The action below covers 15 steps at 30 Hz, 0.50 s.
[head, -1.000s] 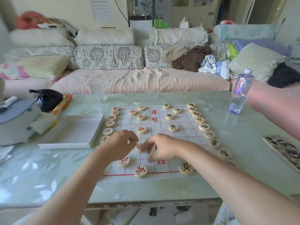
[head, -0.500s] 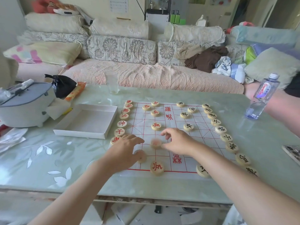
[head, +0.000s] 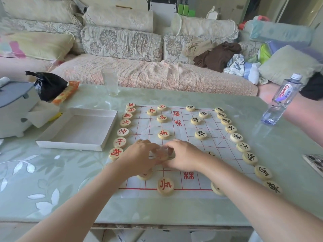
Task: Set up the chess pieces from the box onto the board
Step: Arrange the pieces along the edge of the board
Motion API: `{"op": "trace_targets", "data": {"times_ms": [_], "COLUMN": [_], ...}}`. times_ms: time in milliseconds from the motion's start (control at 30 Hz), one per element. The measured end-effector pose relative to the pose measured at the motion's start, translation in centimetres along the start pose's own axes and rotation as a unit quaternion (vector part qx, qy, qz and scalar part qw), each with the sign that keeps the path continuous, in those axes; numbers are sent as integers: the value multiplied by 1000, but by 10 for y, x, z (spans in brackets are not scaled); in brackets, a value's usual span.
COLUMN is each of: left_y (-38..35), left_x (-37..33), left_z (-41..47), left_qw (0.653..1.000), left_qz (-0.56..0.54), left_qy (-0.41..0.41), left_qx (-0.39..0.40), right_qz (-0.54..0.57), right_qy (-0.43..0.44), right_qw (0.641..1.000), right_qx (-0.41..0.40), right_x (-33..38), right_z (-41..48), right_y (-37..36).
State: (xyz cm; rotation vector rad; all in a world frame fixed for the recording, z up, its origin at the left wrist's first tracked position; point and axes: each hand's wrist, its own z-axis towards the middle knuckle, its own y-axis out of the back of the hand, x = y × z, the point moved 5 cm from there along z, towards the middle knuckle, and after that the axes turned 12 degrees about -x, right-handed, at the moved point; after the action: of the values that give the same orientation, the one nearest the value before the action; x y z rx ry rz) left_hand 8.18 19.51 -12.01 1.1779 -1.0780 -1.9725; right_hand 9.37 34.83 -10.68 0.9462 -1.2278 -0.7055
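Sofa-side table [head: 52, 172] — both hands pinch one blurred piece [head: 163, 154]: left hand [head: 139, 157], right hand [head: 183, 155]; centre it on a crossing.

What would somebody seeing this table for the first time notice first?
Probably the two bare hands, left hand and right hand, meeting over a blurred round wooden piece in the middle of the white paper board with red grid lines. Next, the wooden discs with red characters lined down its left edge and those with black characters down its right. The shallow white cardboard box left of the board shows no pieces inside.
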Motion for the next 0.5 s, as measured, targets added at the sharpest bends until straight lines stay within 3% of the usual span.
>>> {"op": "trace_targets", "data": {"times_ms": [400,500], "left_y": [8,20], "left_x": [-7,-14], "left_z": [-10,-23], "left_qw": [1000,998], "left_qz": [9,2], "left_qy": [-10,-48], "left_qx": [-25,-41], "right_qz": [-2,-12], "right_qy": [1,9], "right_qw": [1000,999], "right_qx": [0,46], "right_x": [3,8], "right_z": [-14,-30], "right_y": [18,27]}}
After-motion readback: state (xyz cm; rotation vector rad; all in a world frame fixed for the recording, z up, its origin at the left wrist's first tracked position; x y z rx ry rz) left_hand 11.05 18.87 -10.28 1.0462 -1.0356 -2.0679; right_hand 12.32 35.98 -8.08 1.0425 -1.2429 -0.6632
